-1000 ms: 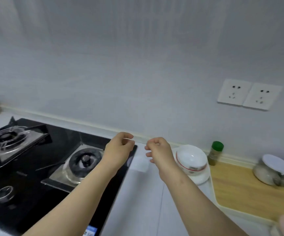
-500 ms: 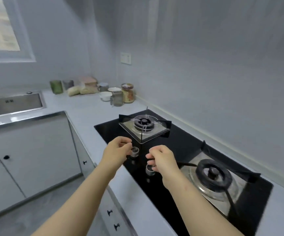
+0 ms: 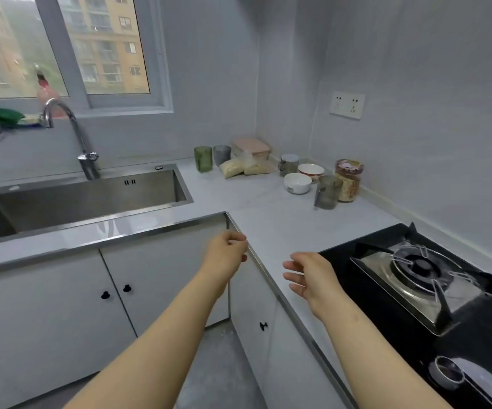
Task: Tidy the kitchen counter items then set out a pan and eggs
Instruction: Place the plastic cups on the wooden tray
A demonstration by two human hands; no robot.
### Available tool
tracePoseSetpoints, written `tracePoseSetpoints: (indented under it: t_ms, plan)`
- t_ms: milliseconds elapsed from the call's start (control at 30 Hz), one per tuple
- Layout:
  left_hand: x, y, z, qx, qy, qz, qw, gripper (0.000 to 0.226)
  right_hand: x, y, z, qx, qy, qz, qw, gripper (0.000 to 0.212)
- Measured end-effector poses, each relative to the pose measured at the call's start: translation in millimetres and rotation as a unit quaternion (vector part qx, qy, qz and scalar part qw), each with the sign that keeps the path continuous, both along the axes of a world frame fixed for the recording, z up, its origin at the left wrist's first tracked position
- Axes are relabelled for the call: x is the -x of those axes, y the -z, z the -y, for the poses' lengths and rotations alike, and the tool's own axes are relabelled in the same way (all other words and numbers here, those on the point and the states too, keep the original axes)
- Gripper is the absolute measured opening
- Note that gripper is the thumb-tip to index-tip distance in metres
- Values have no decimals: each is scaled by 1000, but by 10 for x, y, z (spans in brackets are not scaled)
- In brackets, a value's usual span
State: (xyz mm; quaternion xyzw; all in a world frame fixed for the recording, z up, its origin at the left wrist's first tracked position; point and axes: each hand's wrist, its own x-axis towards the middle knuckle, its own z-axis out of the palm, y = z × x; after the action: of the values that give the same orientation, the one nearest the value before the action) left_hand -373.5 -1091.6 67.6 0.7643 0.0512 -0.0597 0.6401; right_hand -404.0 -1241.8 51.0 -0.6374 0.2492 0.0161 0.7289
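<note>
In the far corner of the grey counter (image 3: 271, 219) stand a green cup (image 3: 202, 159), a grey cup (image 3: 222, 154), a pink-lidded box (image 3: 251, 147), bags of grain (image 3: 233, 168), a white bowl (image 3: 297, 183), a red-rimmed bowl (image 3: 311, 171), a smoky glass mug (image 3: 328, 192) and a tall jar (image 3: 348, 180). My left hand (image 3: 226, 255) hovers at the counter's inner corner, fingers loosely curled, holding nothing. My right hand (image 3: 308, 276) hangs over the counter left of the hob (image 3: 415, 278), fingers relaxed and empty. No pan or eggs are visible.
A steel sink (image 3: 76, 199) with a curved tap (image 3: 76, 137) lies at the left under the window. White cupboard doors (image 3: 61, 305) with black knobs run below the counter. A wall socket (image 3: 347, 104) sits above the jars.
My view has swung left from the hob toward the sink and the corner. Both hands stay raised in front of me and have drifted apart, and the right hand's fingers have uncurled.
</note>
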Motion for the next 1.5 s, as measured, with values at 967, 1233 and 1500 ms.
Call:
tracePoseSetpoints:
  t_ms: [967, 1233, 1500]
  plan:
    - [-5534, 499, 892, -30, 203, -66, 976, 6, -5085, 409, 722, -52, 212, -107, 970, 6]
    - [-6353, 660, 1214, -47, 276, -104, 954, 11, -5552, 520, 888, -23, 273, -98, 957, 17]
    - [-6534, 741, 1037, -90, 214, -3, 973, 12, -5972, 571, 734, 10, 205, -86, 975, 12]
